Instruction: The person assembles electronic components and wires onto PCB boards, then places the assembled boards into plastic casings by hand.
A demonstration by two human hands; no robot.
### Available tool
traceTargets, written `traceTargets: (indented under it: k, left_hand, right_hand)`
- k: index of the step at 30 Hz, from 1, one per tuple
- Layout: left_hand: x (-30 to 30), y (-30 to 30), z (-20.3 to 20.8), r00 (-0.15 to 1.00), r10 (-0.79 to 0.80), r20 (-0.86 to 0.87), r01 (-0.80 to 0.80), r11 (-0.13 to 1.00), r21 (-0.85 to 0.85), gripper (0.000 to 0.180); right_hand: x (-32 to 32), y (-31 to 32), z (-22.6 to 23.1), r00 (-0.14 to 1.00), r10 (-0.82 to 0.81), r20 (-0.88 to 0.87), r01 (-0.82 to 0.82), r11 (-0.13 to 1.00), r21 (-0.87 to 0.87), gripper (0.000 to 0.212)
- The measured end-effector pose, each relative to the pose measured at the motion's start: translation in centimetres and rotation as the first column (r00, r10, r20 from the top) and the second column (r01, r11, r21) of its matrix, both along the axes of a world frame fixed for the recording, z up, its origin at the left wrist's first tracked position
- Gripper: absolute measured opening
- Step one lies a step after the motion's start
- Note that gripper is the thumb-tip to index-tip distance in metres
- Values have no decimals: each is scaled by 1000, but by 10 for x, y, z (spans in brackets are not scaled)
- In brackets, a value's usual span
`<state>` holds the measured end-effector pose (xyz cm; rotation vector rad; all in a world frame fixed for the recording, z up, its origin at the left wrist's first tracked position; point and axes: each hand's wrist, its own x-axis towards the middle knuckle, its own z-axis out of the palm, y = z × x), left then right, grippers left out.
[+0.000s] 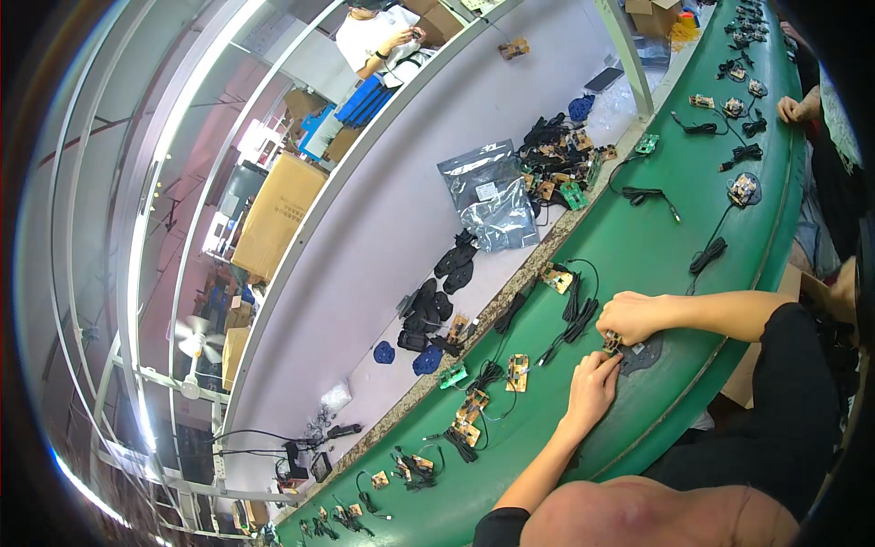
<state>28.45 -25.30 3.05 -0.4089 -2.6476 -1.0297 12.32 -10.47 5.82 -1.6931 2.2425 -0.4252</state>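
Both my hands meet over the green belt [565, 428] at a small tan circuit board [612, 343]. My right hand [635, 316] is closed, its fingers curled down on the board's far side. My left hand [594, 390] pinches at the board's near edge. Beneath and beside it lies a flat dark grey round part [643, 356], partly covered by my hands. Just left of them on the belt are a black coiled cable [576, 314] and another tan board [556, 278]. The fingertips' exact grip is partly hidden.
More boards with cables [469, 410] lie along the belt. Beyond its stone edge, a pale shelf holds a silver antistatic bag [489, 194], a heap of boards [565, 164] and black molded parts [425, 310]. A co-worker's hand [799, 108] rests at the belt's far right.
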Motion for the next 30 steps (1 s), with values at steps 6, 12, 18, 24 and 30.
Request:
traceTargets:
  k: [6, 12, 18, 24, 30]
  left_hand:
    - [2, 3, -5, 1000, 8, 22, -9, 998, 65, 20]
    - [0, 7, 3, 998, 19, 65, -17, 999, -31, 22]
    - [0, 6, 3, 999, 3, 37, -3, 1000, -13, 29]
    - [-3, 7, 2, 997, -3, 73, 2, 1000, 5, 33]
    - [-11, 6, 5, 996, -23, 87, 14, 995, 103, 27]
  right_hand:
    - [1, -3, 5, 1000, -23, 10, 22, 992, 122, 23]
    - [4, 3, -2, 999, -16, -46, 15, 1000, -21, 14]
    - [7, 2, -7, 996, -69, -64, 71, 997, 35, 15]
    - [2, -1, 2, 997, -82, -11, 83, 991, 102, 19]
    - [-14, 4, 16, 964, -110, 241, 78, 987, 138, 38]
